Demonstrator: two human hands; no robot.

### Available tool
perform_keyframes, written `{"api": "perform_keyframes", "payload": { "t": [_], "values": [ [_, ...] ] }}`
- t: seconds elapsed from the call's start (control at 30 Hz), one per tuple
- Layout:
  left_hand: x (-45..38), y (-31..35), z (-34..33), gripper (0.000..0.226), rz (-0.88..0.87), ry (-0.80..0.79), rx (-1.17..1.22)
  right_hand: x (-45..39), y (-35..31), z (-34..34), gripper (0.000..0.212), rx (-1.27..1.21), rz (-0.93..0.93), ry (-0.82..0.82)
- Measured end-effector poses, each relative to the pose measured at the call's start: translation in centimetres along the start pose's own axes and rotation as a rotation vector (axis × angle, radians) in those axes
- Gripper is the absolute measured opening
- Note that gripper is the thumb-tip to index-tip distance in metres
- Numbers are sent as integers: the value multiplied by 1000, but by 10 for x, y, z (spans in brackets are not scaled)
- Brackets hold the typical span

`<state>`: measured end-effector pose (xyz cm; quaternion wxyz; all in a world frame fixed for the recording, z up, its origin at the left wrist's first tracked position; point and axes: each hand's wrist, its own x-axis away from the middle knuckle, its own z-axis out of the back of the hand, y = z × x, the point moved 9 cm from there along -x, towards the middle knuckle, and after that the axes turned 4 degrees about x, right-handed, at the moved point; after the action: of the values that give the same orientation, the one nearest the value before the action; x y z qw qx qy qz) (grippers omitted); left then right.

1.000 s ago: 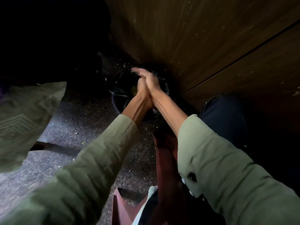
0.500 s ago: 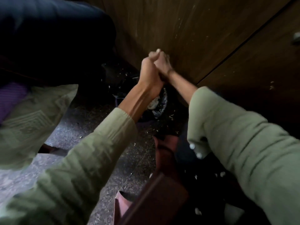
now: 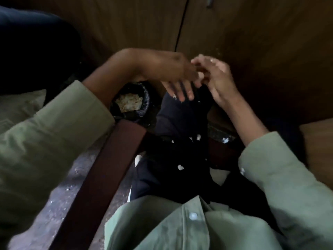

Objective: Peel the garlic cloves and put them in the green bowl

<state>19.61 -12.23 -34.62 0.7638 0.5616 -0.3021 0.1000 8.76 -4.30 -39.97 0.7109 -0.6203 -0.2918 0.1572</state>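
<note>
Clove [image 3: 200, 75] between both hands' fingers [image 3: 182, 92]

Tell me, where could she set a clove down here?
Free: the speckled floor left of the wooden chair arm. Crowded: the lap, littered with peel bits, and the dark bin full of peels, under the left hand.
</note>
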Motion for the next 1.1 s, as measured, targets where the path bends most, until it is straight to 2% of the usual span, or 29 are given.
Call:
{"api": "perform_keyframes", "payload": {
  "t": [0.1, 0.2, 0.3, 0.43, 0.63, 0.73, 0.83, 1.0, 1.1],
  "values": [
    [2, 17, -33, 35, -32, -82, -286, 29, 43, 38, 41, -321, -138, 81],
    [9, 24, -70, 34, -132, -165, -516, 59, 83, 47, 43, -593, -211, 119],
    [14, 13, -113, 36, -158, -273, -618, 81, 96, 39, 45, -659, -215, 119],
    [18, -5, -140, 32, -174, -284, -698, 95, 89, 28, 42, -528, -175, 104],
    [22, -18, -151, 25, -192, -193, -771, 111, 79, 34, 21, -18, -24, -16],
    [25, -18, -148, 15, -223, -138, -760, 120, 77, 39, 12, 133, -8, -81],
    [30, -15, -145, 9, -274, -88, -753, 129, 68, 40, 17, 239, 39, -164],
    [39, -9, -117, 15, -287, -12, -629, 147, 54, 39, 24, 358, 105, -226],
    [41, 1, -90, 14, -309, 142, -659, 152, 50, 34, 22, 444, 151, -226]
  ]
}}
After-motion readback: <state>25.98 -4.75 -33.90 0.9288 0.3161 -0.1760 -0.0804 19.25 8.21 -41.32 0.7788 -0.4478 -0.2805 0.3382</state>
